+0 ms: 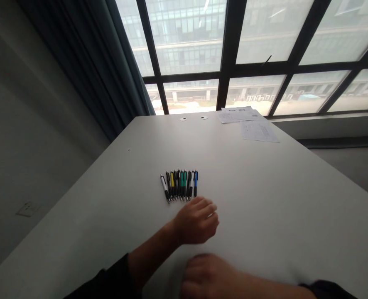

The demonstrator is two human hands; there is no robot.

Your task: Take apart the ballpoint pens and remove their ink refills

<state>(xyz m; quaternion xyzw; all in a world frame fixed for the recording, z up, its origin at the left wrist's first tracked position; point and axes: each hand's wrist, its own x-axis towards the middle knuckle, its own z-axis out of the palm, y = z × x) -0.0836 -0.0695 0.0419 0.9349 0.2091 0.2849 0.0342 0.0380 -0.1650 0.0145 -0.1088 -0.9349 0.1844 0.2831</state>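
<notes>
1. The room has a big window (187,37) with dark bars, and a tall building shows outside. A dark blue curtain (109,62) hangs on the left, next to a gray wall (31,108).
2. A wide white table (265,187) reaches out to the window. At its far end, on the right side, lie some papers (236,115) with print on them. Two small white spots (183,119) with dark middles are near the far edge too.
3. The pens (185,182) lie side by side in a row in the middle of the table. Their tips point to the person. A white pen (164,183) is at the left end, and it leans a bit. A yellow pen (172,180) is close to it. Two green pens (182,179) are in the middle, and a blue pen (196,179) is at the right end. Black pens (189,182) are in the row too.
4. The left hand (198,222) is just below the right end of the row. Its back is up, and its fingers are bent and close together. I cannot tell if it pinches a thing.
5. The right hand (207,276) is nearer to the person, below the left hand, and it is blurry. Its fingers look curled, but I cannot tell what its grip is like.
6. Both arms have dark sleeves (109,278).
</notes>
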